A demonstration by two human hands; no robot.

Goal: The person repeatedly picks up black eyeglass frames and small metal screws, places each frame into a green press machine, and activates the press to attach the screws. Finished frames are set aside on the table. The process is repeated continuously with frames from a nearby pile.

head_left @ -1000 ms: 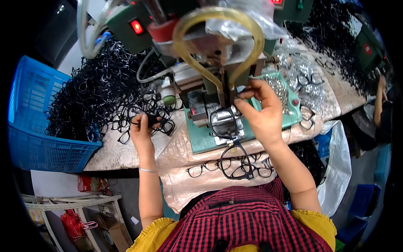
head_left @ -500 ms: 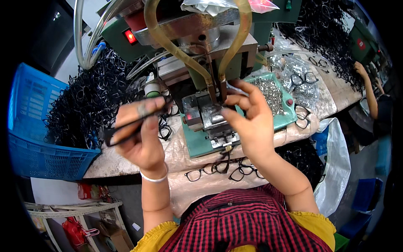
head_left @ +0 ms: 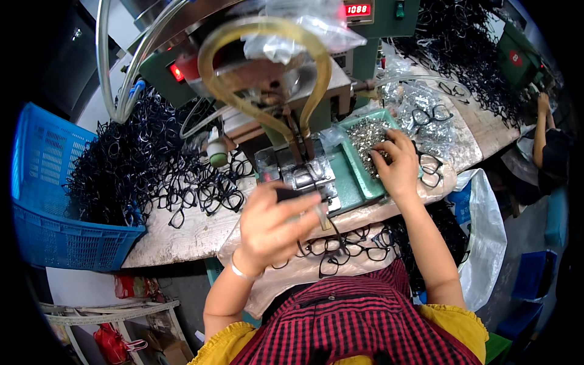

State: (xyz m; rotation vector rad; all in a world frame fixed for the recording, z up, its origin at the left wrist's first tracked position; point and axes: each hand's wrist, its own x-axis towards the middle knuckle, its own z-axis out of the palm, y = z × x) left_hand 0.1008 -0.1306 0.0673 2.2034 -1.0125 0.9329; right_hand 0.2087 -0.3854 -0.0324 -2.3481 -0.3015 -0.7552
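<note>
Left hand point(head_left: 271, 228) curled closed on a black eyeglass frame point(head_left: 291, 194) at the metal fixture point(head_left: 307, 176). Right hand point(head_left: 398, 164) spread open, fingertips in the tray of small metal parts point(head_left: 368, 135).

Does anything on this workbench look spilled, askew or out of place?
Yes. Black eyeglass frames spill in a tangled heap out of the blue plastic basket and across the bench. The small silver metal parts stay inside their green tray.

One blue basket point(head_left: 55, 237), one green tray point(head_left: 356, 176) of small metal parts, two hands, countless black eyeglass frames point(head_left: 152, 176).
</note>
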